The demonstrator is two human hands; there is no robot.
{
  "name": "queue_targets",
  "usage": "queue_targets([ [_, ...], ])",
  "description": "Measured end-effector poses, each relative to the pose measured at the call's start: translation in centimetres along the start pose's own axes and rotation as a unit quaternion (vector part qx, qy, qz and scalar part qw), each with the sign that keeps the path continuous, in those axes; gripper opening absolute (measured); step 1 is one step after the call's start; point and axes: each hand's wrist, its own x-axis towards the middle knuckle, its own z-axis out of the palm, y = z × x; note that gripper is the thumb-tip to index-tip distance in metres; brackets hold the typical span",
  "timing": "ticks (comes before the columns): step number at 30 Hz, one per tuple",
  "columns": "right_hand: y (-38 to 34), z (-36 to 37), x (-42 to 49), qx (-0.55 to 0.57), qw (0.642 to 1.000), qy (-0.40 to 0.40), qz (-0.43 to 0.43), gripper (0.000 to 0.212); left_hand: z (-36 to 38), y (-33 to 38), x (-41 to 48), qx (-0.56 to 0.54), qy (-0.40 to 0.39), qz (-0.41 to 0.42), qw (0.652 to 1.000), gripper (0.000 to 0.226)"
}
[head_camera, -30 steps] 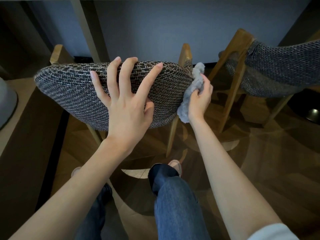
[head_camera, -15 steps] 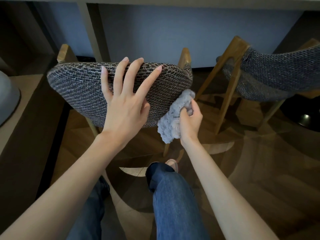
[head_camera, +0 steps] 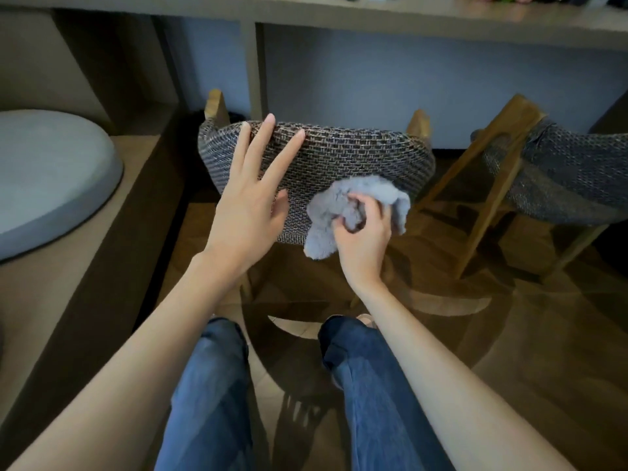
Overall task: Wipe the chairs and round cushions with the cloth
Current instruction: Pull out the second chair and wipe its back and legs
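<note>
Wooden flooring [head_camera: 526, 334] with a curved light-and-dark pattern fills the lower half of the frame, and a long counter [head_camera: 373, 15] runs across the top edge. Below the counter, an upright divider [head_camera: 253, 62] splits the space into open bays backed by a bluish wall; the far left bay is too dark to tell what it holds. On a raised ledge [head_camera: 68, 283] at the left of the frame lies a grey round cushion [head_camera: 51, 178].

At centre stands a chair [head_camera: 356, 154] with a woven grey back between two wooden posts, seen from behind. The left hand [head_camera: 248, 212] lies flat against the left part of that back, fingers straight and spread, their tips reaching its top edge. The right hand [head_camera: 363, 243] has its fingers curled round a bunched, fluffy grey cloth [head_camera: 339, 202] and holds it against the lower right part of the same back. The cloth sits just above and to the left of the right hand, spilling out on both sides of it, and lies close beside the left thumb without touching it.

A second chair [head_camera: 560, 185] with the same weave and a slanted wooden frame stands at the right edge. The person's legs in blue jeans [head_camera: 210, 402] show at the bottom centre.
</note>
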Motion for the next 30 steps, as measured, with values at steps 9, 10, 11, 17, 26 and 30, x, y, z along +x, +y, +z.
queue_targets([
  [9,1.4,-1.0,-1.9,-0.002,0.973,-0.179,0.149,0.037,2.0,-1.5,-5.6,-0.128,-0.050,-0.061,0.989,0.066],
  [10,0.7,-1.7,-2.2,0.018,0.973,-0.186,0.133,0.038,2.2,-1.3,-6.3,-0.162,-0.087,-0.066,0.981,0.072],
  [11,-0.2,-2.4,-2.4,0.049,0.971,-0.200,0.124,0.038,2.2,-1.0,-6.9,-0.190,-0.128,-0.062,0.971,0.080],
  [17,-6.0,-5.6,-1.8,0.230,0.919,-0.274,0.168,0.038,1.5,1.6,-8.0,-0.293,-0.056,-0.106,0.949,0.084],
  [26,-9.6,-3.4,2.8,-0.021,0.959,-0.189,-0.208,0.049,-1.6,0.4,-3.2,-0.243,0.154,-0.112,0.951,0.057],
  [30,-8.9,-1.2,4.1,-0.078,0.956,-0.139,-0.247,0.042,0.4,-0.9,-1.3,-0.159,0.171,-0.109,0.966,0.051],
])
